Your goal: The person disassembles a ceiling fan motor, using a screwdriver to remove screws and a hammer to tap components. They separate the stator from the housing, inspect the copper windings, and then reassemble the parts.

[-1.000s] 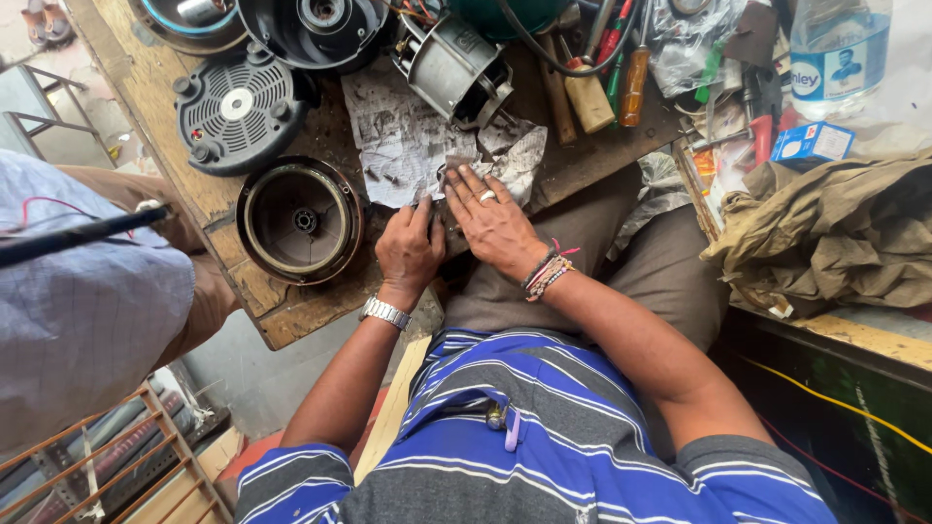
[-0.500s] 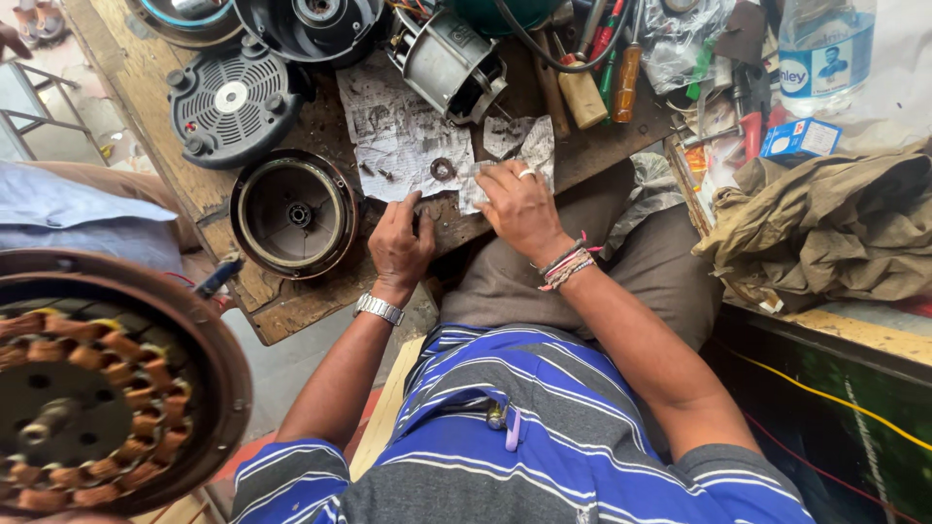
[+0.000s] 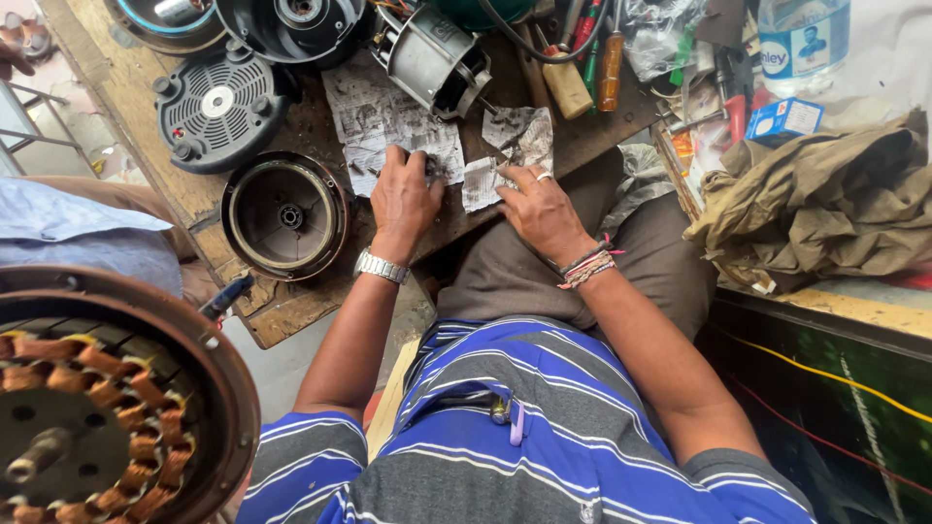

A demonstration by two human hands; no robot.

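My left hand [image 3: 403,199] lay curled, fingertips down, on the torn paper [image 3: 388,126] on the workbench [image 3: 291,311]; my right hand [image 3: 539,209] pinned a scrap [image 3: 519,136], fingers spread. Thin, light, tearable; I judged edges the safest hold.

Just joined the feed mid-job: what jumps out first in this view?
A big motor stator with copper windings fills the lower left corner, close to the camera. At centre, the left hand and right hand press on torn newspaper sheets on the worn wooden bench, beside a round metal housing. Screwdrivers and clutter crowd the top right.
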